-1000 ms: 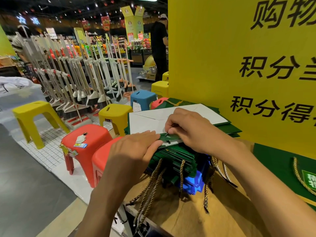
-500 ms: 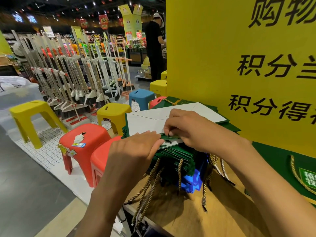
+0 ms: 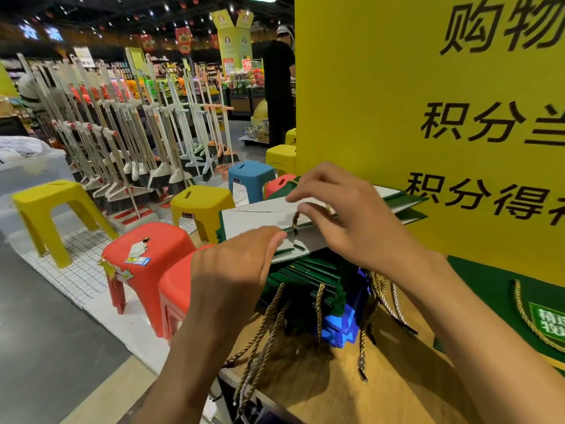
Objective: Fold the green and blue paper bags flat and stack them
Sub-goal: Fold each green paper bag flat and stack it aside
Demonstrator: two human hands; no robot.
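Your stack of flat green bags [image 3: 308,280] sits on the wooden table [image 3: 351,387], with blue bags [image 3: 342,328] under it at its 5 o'clock corner. The top bag [image 3: 253,218] lies white side up with green edges. Your left hand [image 3: 232,267] presses its 6 o'clock edge with straight fingers. Your right hand [image 3: 345,209], at its 3 o'clock, curls and pinches the rope handle [image 3: 296,220].

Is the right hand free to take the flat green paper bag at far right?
Probably not yet: the right hand pinches a gold rope handle; nothing else blocks the green paper bag.
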